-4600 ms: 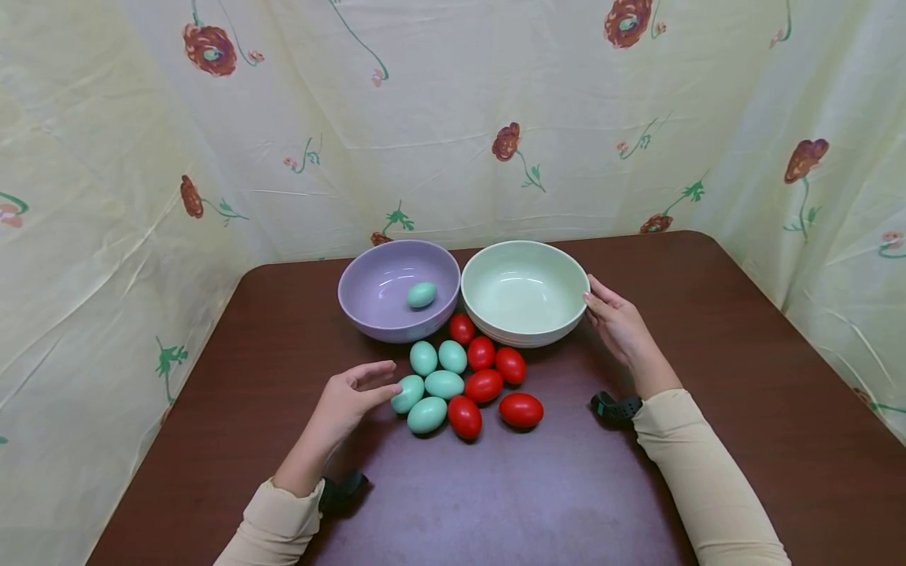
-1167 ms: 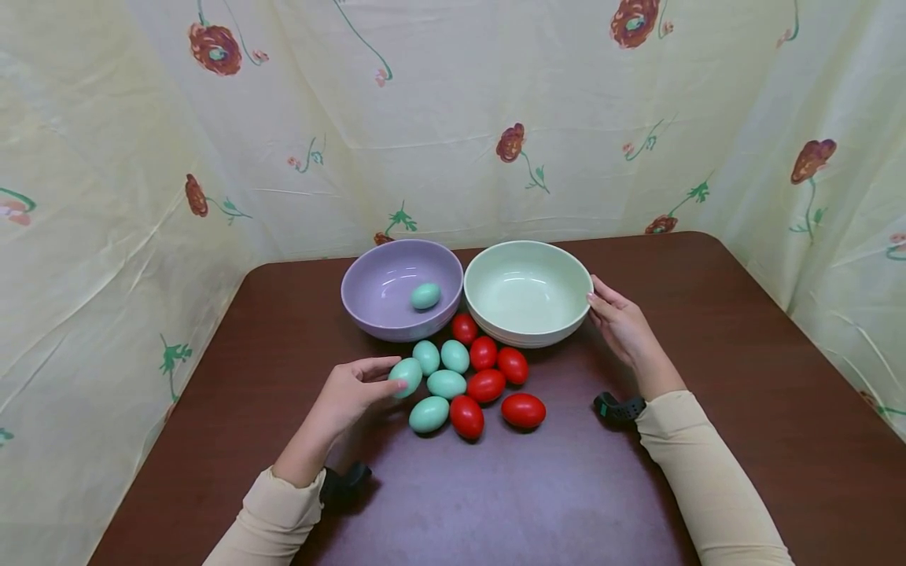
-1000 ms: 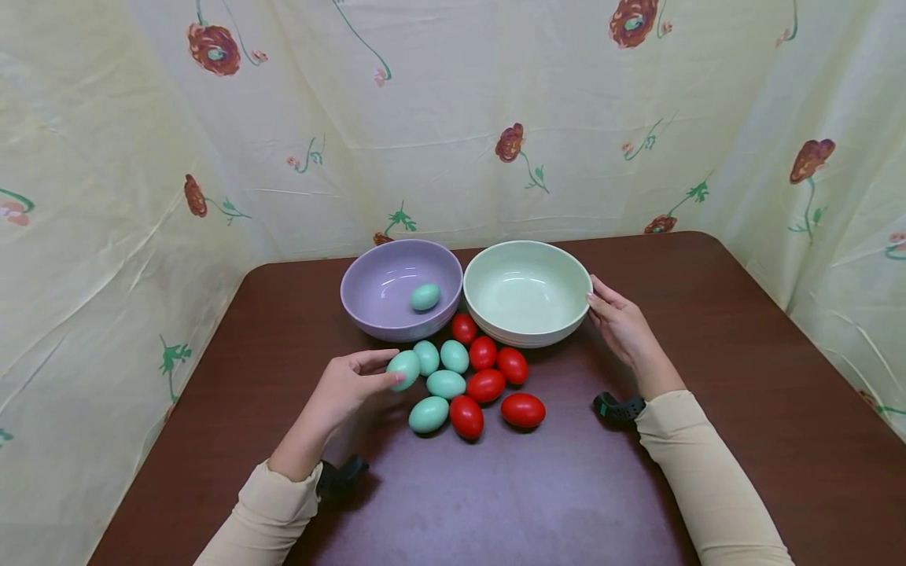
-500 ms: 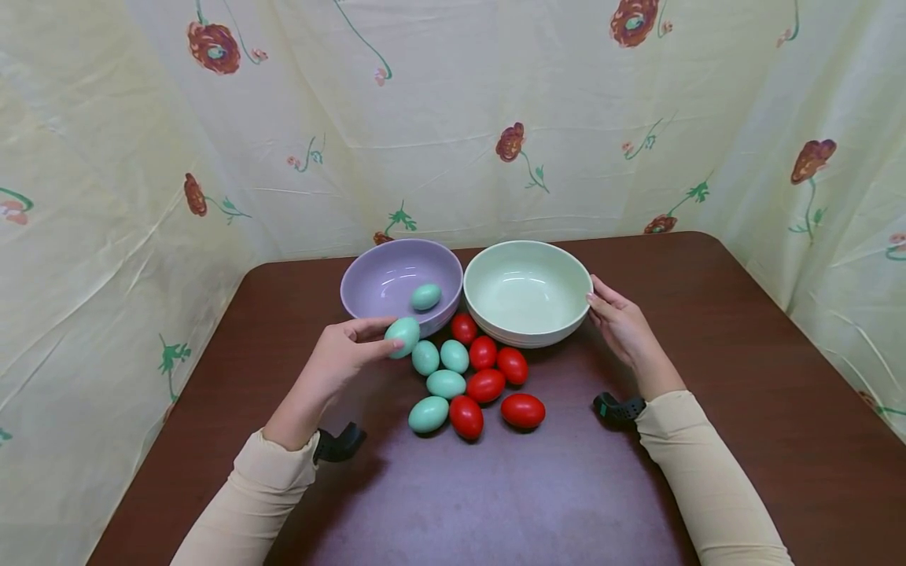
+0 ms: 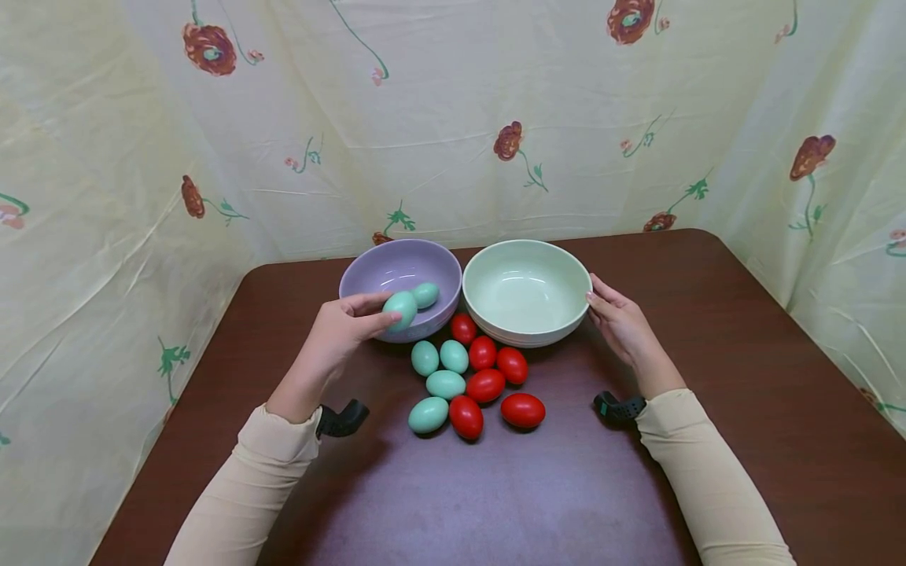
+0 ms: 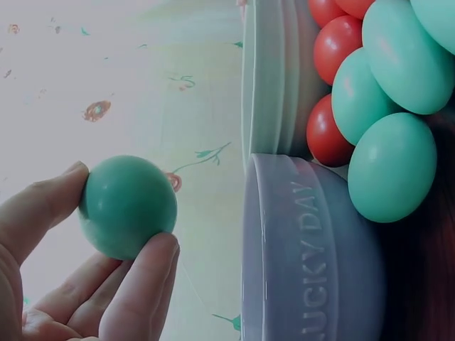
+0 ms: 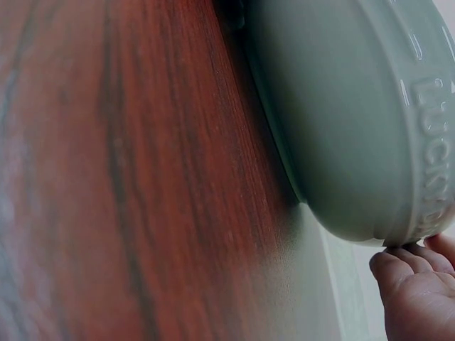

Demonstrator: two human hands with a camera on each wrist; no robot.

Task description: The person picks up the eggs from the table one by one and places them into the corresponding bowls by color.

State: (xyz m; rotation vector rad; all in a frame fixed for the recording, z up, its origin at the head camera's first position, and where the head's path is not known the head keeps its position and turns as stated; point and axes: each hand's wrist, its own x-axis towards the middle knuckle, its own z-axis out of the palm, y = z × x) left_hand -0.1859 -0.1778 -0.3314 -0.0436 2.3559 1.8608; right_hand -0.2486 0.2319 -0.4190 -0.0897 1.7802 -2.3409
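Note:
My left hand [image 5: 334,334] pinches a mint-green egg [image 5: 401,311] between thumb and fingers. In the head view the egg overlaps the near rim of the purple bowl [image 5: 364,275]. Another mint-green egg [image 5: 427,294] lies inside that bowl. The left wrist view shows the held egg [image 6: 128,207] raised above rim height, gripped by the fingertips. To the right, my right hand [image 5: 624,330] holds the pale green bowl [image 5: 525,283] at its right side, thumb at the rim and fingers on the outer wall. Nothing lies in the pale green bowl.
In front of the bowls, several mint-green eggs [image 5: 446,384] cluster on the left. Several red eggs [image 5: 485,386] lie beside them, with one red egg [image 5: 523,411] a little apart. The two bowls stand side by side near the dark table's [image 5: 637,259] back edge, before a flowered curtain [image 5: 425,118].
My left hand has taken a mint-green egg from the cluster's left side, lifted it and carried it forward to the purple bowl's near rim. My right hand has stayed at the pale green bowl.

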